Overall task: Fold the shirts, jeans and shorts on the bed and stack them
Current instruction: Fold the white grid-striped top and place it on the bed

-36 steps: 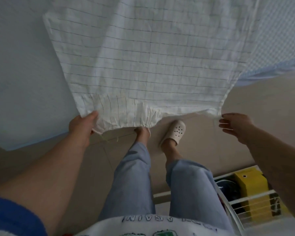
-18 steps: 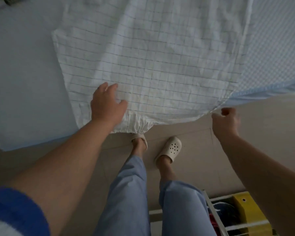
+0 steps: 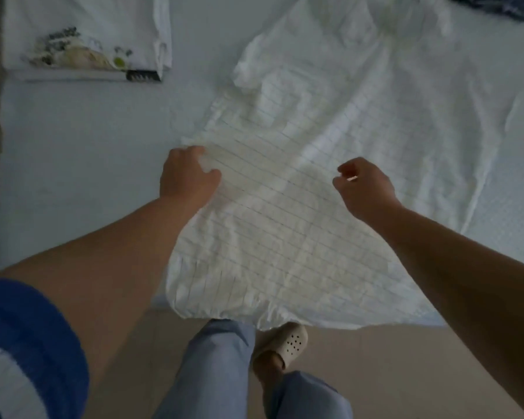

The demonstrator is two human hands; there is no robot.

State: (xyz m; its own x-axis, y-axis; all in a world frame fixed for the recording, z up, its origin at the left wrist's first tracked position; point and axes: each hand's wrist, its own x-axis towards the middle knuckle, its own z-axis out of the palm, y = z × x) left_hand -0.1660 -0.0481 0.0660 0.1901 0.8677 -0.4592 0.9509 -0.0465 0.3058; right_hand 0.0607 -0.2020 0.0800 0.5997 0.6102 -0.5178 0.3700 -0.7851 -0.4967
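A short blue sleeve (image 3: 28, 337) with a white stripe is worn on the left arm, both forearms are left bare, and light blue trousers (image 3: 215, 376) are paired with a cream perforated clog (image 3: 288, 343).

A bedroom in a home is shown. Most of the view is taken up by a bed (image 3: 88, 164) covered with a pale blue sheet, its edge met by a beige floor (image 3: 375, 373). Clothes are laid out on the mattress: a white checked shirt (image 3: 285, 237) spread flat, a folded printed T-shirt (image 3: 88, 34) near the far corner, and a dark garment (image 3: 490, 4) (only partly in view) at the top edge. A soft perforated house slipper (image 3: 288, 343) is worn on the floor beside the bed.
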